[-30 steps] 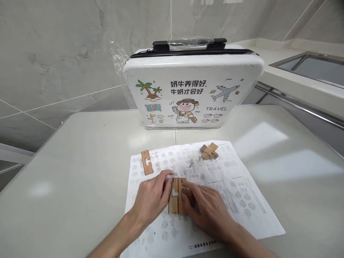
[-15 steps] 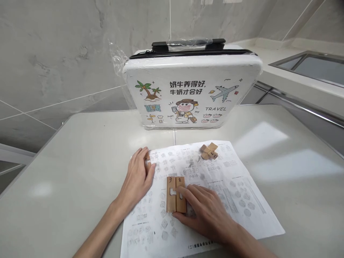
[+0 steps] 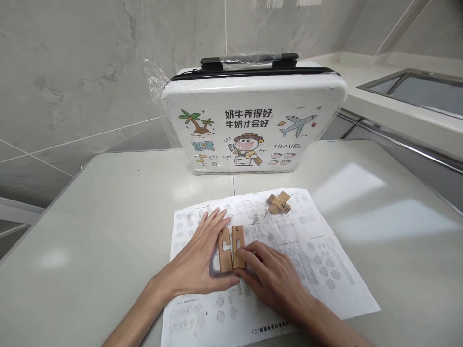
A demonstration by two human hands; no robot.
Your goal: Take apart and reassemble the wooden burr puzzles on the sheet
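Note:
Two notched wooden puzzle pieces lie nearly side by side on a printed sheet [image 3: 289, 270]. The left wooden piece [image 3: 225, 262] has a side notch and a partly covered mark. Its neighbour, the wooden piece marked 2 [image 3: 237, 232], has a slot-like cut. My left hand [image 3: 195, 258] curves around the left piece, fingers stretched past its top and thumb apart below its lower end. From the right, my right hand [image 3: 275, 277] grips the piece marked 2, index fingertip at its slot and thumb at its lower end. Whatever lies under my left palm is hidden.
An assembled cross of wooden pieces [image 3: 279, 202] sits near the sheet's far edge. Behind it on the table [image 3: 90, 226] stands a white, plastic-wrapped case [image 3: 253, 101] with cartoon prints. A grey wall and a counter with a sink [image 3: 427, 94] border the table.
My left hand has moved right from the sheet's left edge to the two pieces. Both pieces have shifted slightly away from me, and a narrow gap now shows between them.

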